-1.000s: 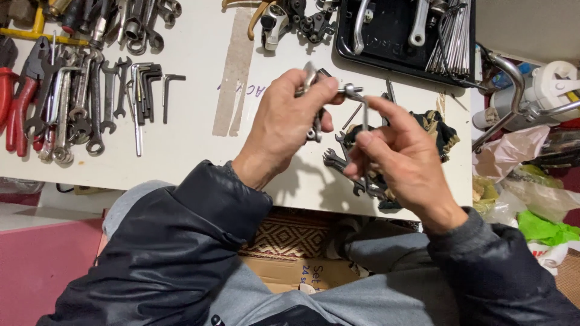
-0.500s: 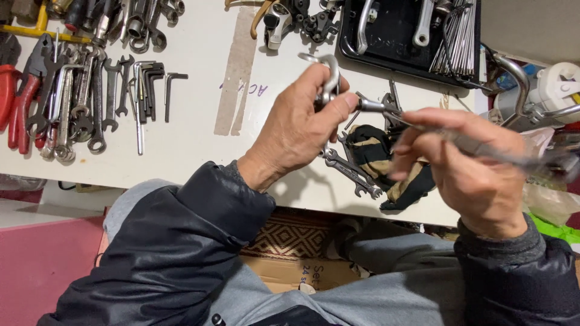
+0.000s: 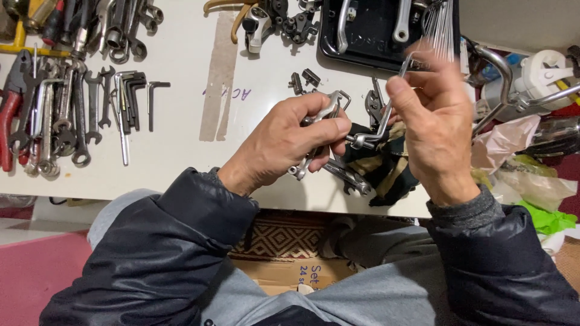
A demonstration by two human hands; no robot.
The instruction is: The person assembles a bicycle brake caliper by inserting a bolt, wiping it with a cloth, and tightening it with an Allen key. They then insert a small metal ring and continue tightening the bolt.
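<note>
metal part (image 3: 317, 130) clenched in left hand (image 3: 284, 142); right hand (image 3: 435, 121) grips wrench (image 3: 386, 118), socket end on part. keep wrench square, part steady over dark cloth (image 3: 386, 169).

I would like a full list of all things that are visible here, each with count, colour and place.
silver metal part: one, held in the left hand
angled metal wrench: one, silver, held in the right hand
wrenches and hex keys: many, grey metal, table left
red-handled pliers: one, far left edge
black tray: one, top centre, holds metal levers
tape strip: one, beige, on the table
dark cloth: one, table edge under the hands
white table: one
cardboard box: one, brown, below the table
left hand: centre, closed on the part
right hand: right, blurred
</note>
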